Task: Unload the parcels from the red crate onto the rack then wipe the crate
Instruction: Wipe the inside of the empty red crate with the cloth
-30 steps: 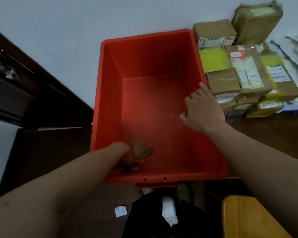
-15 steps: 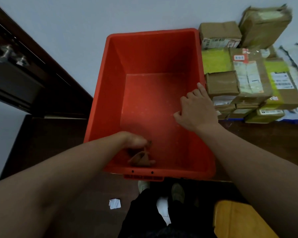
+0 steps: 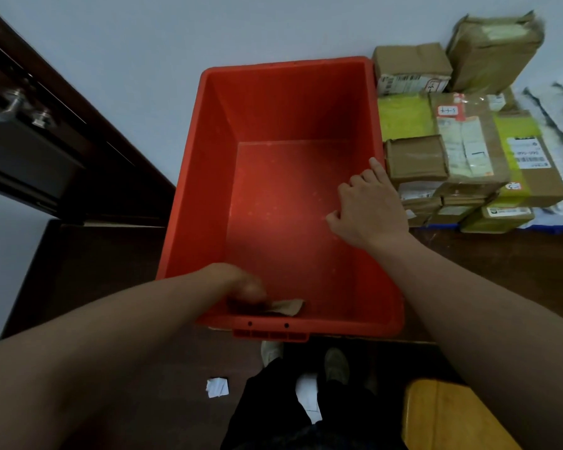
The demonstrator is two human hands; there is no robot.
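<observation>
The red crate (image 3: pixel 208 177) stands on a dark surface against a pale wall, and no parcels lie inside it. My left hand (image 3: pixel 241 287) reaches into the crate's near left corner and holds a brown cloth (image 3: pixel 286 307) low against the near wall. My right hand (image 3: pixel 369 206) rests on the crate's right rim, thumb inside the crate and fingers curled over the edge. Several brown and yellow-green parcels (image 3: pixel 462 151) are stacked just right of the crate.
A dark wooden frame with a metal handle (image 3: pixel 26 108) runs along the left. My legs and shoes (image 3: pixel 306 384) stand below the crate, with a scrap of white paper (image 3: pixel 217 387) on the floor. A yellow wooden stool (image 3: pixel 449 417) sits at the lower right.
My left hand has drawn the cloth along the crate's near wall, and the cloth now lies flatter. My right hand has kept its hold on the right rim. The view has shifted slightly.
</observation>
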